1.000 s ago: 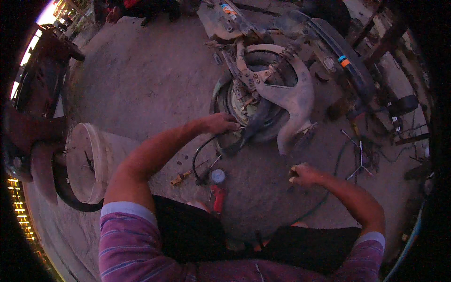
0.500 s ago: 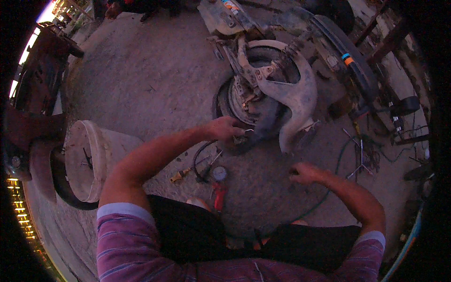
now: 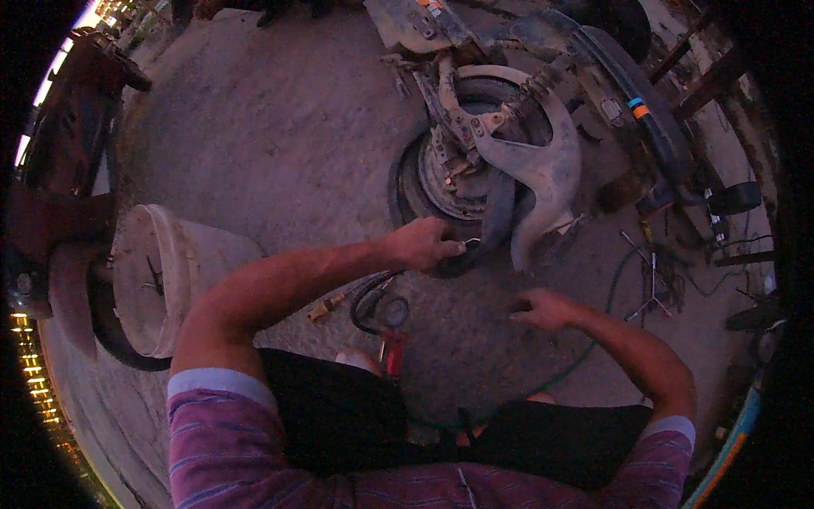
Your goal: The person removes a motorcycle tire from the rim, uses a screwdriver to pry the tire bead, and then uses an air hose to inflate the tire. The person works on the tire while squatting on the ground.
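A motorbike wheel (image 3: pixel 434 182) lies under a dusty swingarm and fender, with a black inner tube (image 3: pixel 502 208) hanging out of its near side. My left hand (image 3: pixel 424 243) is closed on the tube's near end. Beside its fingertips shows a small shiny bent metal piece (image 3: pixel 472 242); whether the fingers also grip this is unclear. To the right, my right hand (image 3: pixel 544 310) hovers over the ground with fingers loosely apart and nothing in them. Near my left knee lie a round pressure gauge (image 3: pixel 395 311) with a red handle (image 3: pixel 393 355) and a black hose (image 3: pixel 360 310).
A whitish bucket (image 3: pixel 174 280) lies tipped at the left by a dark tyre. A yellow-ended tool (image 3: pixel 318 312) lies by the hose. At the right are a cross-shaped wrench (image 3: pixel 653 293), a green hose (image 3: pixel 612 293) and the motorbike's dark body parts (image 3: pixel 632 106).
My left hand has shifted slightly right with the tube end. My right hand has moved a little left and up, its fingers stretching out more. The view has shifted slightly.
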`<state>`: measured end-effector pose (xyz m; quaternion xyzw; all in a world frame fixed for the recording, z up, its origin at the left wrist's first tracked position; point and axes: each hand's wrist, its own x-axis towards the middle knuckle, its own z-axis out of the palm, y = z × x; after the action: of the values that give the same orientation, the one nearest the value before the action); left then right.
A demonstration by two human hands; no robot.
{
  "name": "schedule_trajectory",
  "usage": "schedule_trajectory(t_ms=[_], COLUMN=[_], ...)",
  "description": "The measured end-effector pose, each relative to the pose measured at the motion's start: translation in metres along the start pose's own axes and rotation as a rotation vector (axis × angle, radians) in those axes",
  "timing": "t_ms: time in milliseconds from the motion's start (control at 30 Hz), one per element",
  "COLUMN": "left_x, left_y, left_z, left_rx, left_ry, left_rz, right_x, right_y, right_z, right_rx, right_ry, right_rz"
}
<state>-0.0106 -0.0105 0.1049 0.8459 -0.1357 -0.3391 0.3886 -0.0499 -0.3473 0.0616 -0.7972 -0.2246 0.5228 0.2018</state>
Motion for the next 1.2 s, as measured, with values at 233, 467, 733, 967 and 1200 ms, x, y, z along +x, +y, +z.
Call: schedule_trajectory(t_ms=[233, 467, 733, 967, 1200], left_x=[-0.005, -0.014, -0.039, -0.04, -0.044], left_y=[-0.014, -0.01, 0.035, -0.01, -0.139], left_z=[-0.006, -0.007, 0.004, 0.008, -0.041], left_rx=[-0.161, -0.031, -0.11, 0.182, 0.173], left_ry=[-0.134, -0.04, -0.003, 0.178, 0.092], left_rz=[-0.049, -0.023, -0.195, -0.139, -0.458], right_x=[0.008, 0.009, 0.067, 0.068, 0.025], right_y=[-0.02, -0.045, -0.061, -0.057, -0.067], right_z=[0.009, 0.007, 0.01, 0.004, -0.001], right_rx=[0.071, 0.332, 1.01, 0.822, 1.277], right_ry=[-0.031, 0.042, 0.332, 0.441, 0.264], right_rz=[-0.095, -0.071, -0.12, -0.072, -0.151])
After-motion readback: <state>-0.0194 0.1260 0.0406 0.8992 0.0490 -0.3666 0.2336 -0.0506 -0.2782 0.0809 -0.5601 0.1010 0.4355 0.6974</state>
